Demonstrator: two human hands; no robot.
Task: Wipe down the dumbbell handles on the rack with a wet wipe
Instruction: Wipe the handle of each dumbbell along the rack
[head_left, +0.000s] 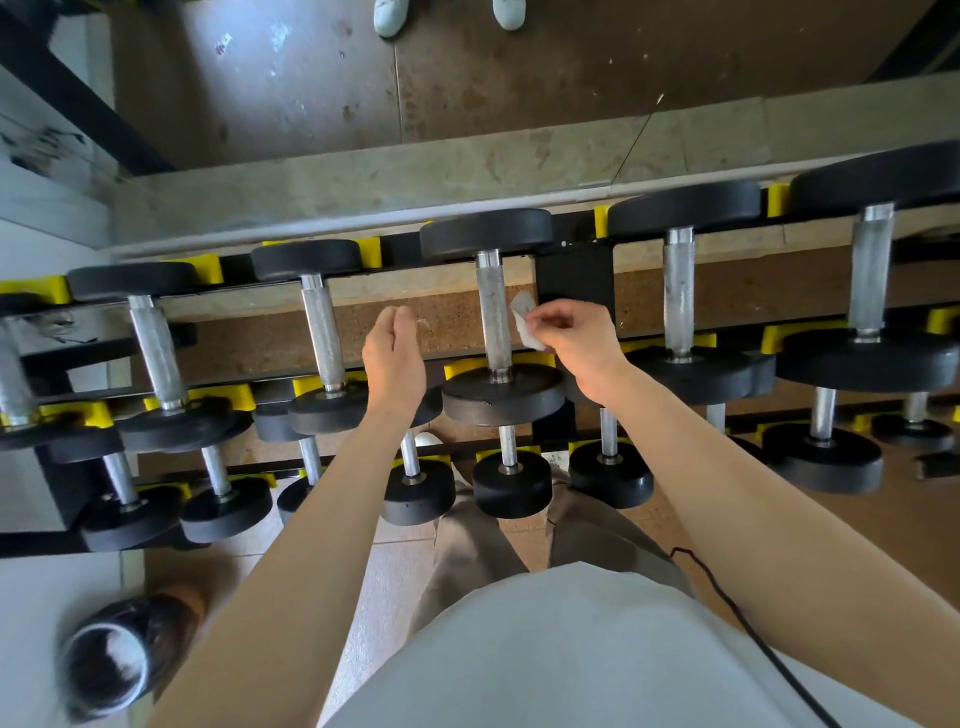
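- The right hand (574, 340) has thumb and fingertips curled in a pinch on a small white wet wipe (523, 319); the other fingers are bent into the palm.
- The wipe is crumpled and soft. It hangs just right of the knurled metal handle (493, 317) of the middle dumbbell on the top tier; whether it touches the steel cannot be told.
- The left hand (392, 353) is seen edge-on just left of that handle, fingers loosely curved, gripping nothing and touching nothing.
- The rack (574, 275) is black metal with yellow plastic cradles (208, 267). Its top tier carries a row of dumbbells with round black heads, larger to the right.
- The neighbouring handles, left (322, 332) and right (678, 291), are the same grey, rough-textured steel.
- A lower, nearer tier holds smaller dumbbells (511, 483) with smooth, shiny shafts.
- At the near left stands a round dark container (104, 665) with something white inside, too blurred to identify.
- A thin black cable (727, 597) runs over the person's pale shirt.
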